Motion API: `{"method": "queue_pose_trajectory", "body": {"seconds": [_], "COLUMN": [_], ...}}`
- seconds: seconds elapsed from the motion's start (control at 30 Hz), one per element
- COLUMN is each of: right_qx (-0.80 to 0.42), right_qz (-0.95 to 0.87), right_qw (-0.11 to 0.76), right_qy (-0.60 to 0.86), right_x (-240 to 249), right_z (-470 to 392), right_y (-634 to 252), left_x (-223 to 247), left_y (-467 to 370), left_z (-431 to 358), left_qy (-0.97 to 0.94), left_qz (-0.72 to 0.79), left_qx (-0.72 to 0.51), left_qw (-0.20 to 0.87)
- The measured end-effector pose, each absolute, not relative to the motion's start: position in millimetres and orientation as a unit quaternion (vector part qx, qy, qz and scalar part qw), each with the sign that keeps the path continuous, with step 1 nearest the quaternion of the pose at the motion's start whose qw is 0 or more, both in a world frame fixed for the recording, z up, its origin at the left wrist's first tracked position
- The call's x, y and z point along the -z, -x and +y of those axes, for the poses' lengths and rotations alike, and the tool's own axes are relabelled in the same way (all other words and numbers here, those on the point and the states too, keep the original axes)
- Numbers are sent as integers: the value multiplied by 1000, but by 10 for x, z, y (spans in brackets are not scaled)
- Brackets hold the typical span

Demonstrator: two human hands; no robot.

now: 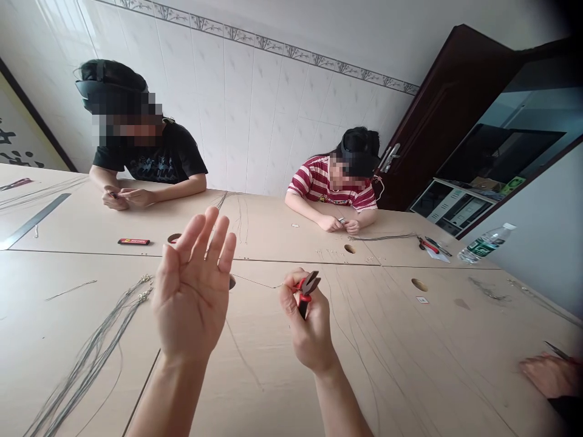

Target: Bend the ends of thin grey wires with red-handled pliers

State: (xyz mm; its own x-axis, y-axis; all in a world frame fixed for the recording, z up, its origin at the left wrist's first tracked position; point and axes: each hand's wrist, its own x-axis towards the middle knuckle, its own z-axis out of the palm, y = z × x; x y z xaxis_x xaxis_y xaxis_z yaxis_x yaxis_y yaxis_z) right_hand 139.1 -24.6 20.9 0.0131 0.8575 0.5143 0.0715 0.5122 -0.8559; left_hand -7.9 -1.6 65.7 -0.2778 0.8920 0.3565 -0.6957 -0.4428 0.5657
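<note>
My left hand (194, 297) is raised above the table with its palm facing me. Its fingers are stretched out, and nothing lies in it. My right hand (314, 337) is closed round a pair of cutting pliers (306, 297) with red and black handles, whose short dark jaws point up and stand slightly apart. A thin cord (255, 282) runs left from near my right fingers towards my left hand; whether the fingers pinch it is hard to see. To the left of my left hand lies a bundle of thin grey cords (102, 334) with small gold-coloured ends.
Across the wooden table (273, 394) sit two people handling small things. Another person's hand (551, 373) is at the right edge. More loose cords (364, 340) lie on the right. A water bottle (486, 244), a red box cutter (134, 241) and a metal ruler (39, 220) lie farther off.
</note>
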Motion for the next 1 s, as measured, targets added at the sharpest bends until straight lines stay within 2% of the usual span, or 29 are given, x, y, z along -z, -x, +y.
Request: {"method": "queue_pose_trajectory", "body": {"seconds": [0.17,0.27,0.37,0.47,0.6,0.77,1.0], "right_qx": [-315,-315,-314,-311,-313,-310,-301], "right_qz": [-644,-651,-645,-639,-633,-636,-635], "right_qw": [592,588,594,600,607,612,611], "right_qy": [367,363,364,369,365,355,365], "right_x": [-222,-218,-214,-219,-232,-235,-216], "right_z": [-256,-258,-252,-241,-231,-219,-222], "right_y": [-1373,-1364,-1378,-1408,-1431,-1440,-1459], "left_x": [-557,-531,-512,-508,-531,-553,-589], "left_y": [-5,-31,-45,-62,-100,-112,-76], "left_z": [55,57,14,-51,-107,-122,-110], "left_qy": [-270,-313,-454,-585,-641,-642,-600], "left_qz": [206,247,321,400,448,433,420], "left_qx": [-804,-781,-673,-545,-467,-425,-429], "left_qw": [488,481,488,449,413,469,528]}}
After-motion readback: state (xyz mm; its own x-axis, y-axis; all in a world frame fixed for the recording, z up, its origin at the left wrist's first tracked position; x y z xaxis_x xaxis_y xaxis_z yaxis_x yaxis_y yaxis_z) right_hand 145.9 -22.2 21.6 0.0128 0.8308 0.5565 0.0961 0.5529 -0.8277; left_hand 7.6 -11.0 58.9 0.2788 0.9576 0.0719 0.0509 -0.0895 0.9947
